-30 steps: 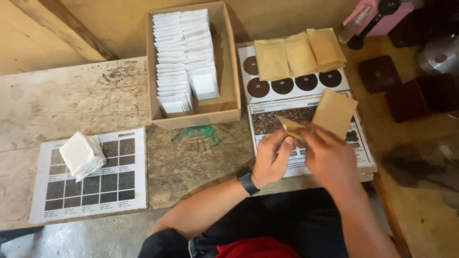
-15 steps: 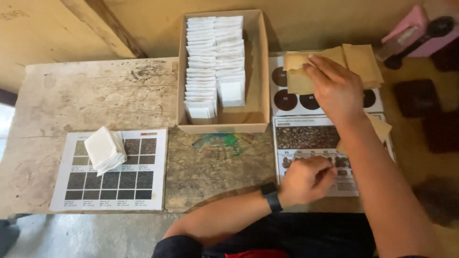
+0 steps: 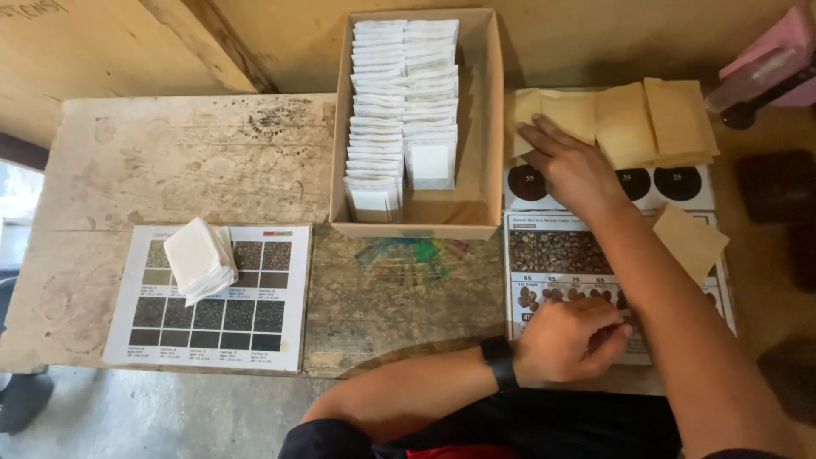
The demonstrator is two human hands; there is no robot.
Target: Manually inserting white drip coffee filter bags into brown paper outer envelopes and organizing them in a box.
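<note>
right hand (image 3: 571,166) flat on brown packets (image 3: 625,119)

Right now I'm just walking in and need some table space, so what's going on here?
A person sorts at a table. Their right hand rests on a row of tan paper envelopes above a printed bean chart. Their left hand is closed low on that chart. A cardboard box of white packets stands alongside.

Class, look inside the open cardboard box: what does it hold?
The cardboard box holds two rows of white packets standing on edge; bare floor shows beside them. Whatever lies beneath the packets is hidden.
</note>
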